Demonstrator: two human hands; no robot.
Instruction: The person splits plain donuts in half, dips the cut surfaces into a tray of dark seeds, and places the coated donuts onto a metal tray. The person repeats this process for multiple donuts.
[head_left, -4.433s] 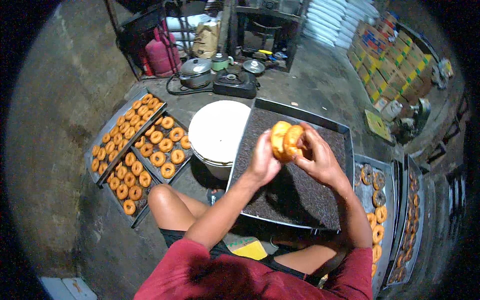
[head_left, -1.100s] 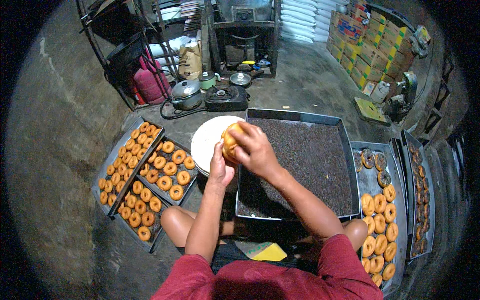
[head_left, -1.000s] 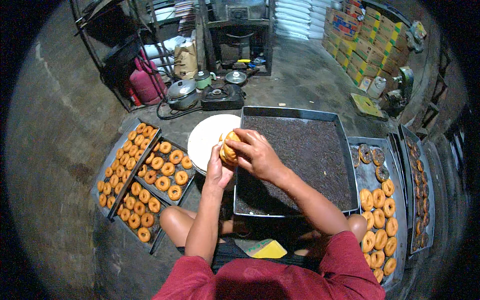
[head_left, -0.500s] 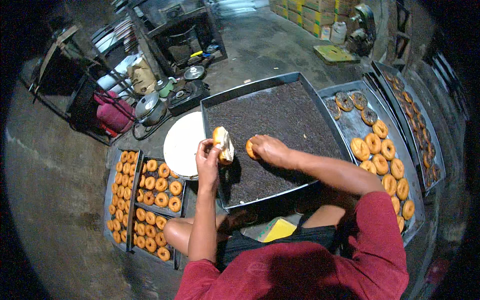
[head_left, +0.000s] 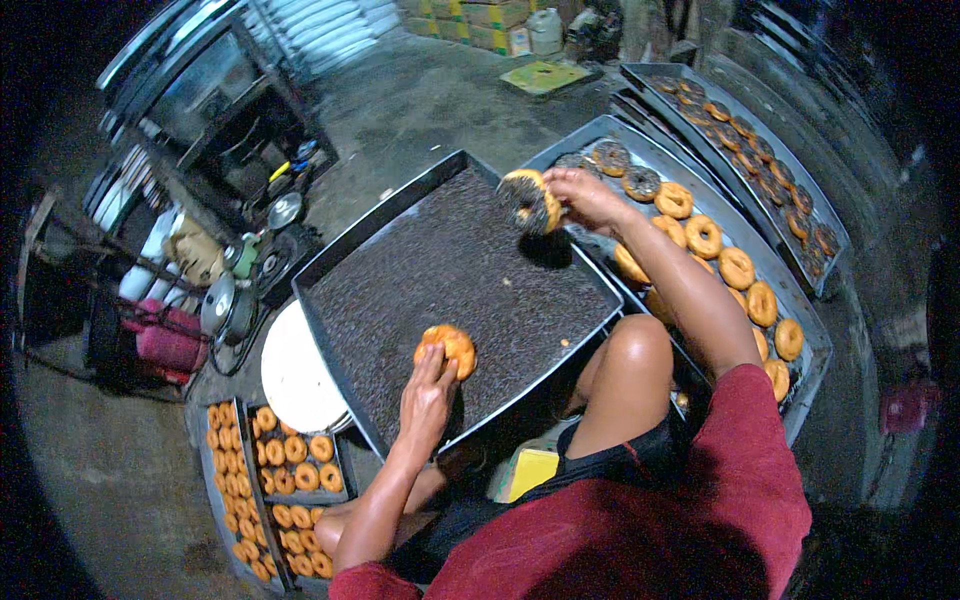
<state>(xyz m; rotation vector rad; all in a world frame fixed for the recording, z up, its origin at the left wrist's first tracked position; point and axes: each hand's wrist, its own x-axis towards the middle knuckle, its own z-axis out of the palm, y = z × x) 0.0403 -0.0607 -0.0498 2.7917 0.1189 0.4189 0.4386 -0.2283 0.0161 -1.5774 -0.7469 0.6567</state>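
In front of me is a large metal tray [head_left: 385,193] spread with dark chocolate sprinkles [head_left: 450,270]. My left hand [head_left: 428,400] has its fingers on a golden doughnut [head_left: 456,349], which lies against the sprinkles in the near part of the tray. Over the tray's right rim, my right hand [head_left: 590,203] grips a second doughnut [head_left: 530,203] by its edge. Its face, turned toward the tray, is coated with dark sprinkles. Close to that hand stands another metal tray [head_left: 805,375], where plain doughnuts [head_left: 736,268] and several sprinkled ones [head_left: 641,183] lie.
Further right is a long tray of sprinkled doughnuts [head_left: 763,150]. A white round stack [head_left: 295,370] stands left of the sprinkle tray. Nearer on the left, trays hold plain doughnuts [head_left: 296,450]. A pot [head_left: 225,305], a burner [head_left: 280,262] and a pink gas cylinder [head_left: 168,335] are beyond.
My right hand has lifted its doughnut off the sprinkles and carried it right, its coated face now visible. My left hand has lowered the cream-topped doughnut onto the sprinkles. The view has turned right.
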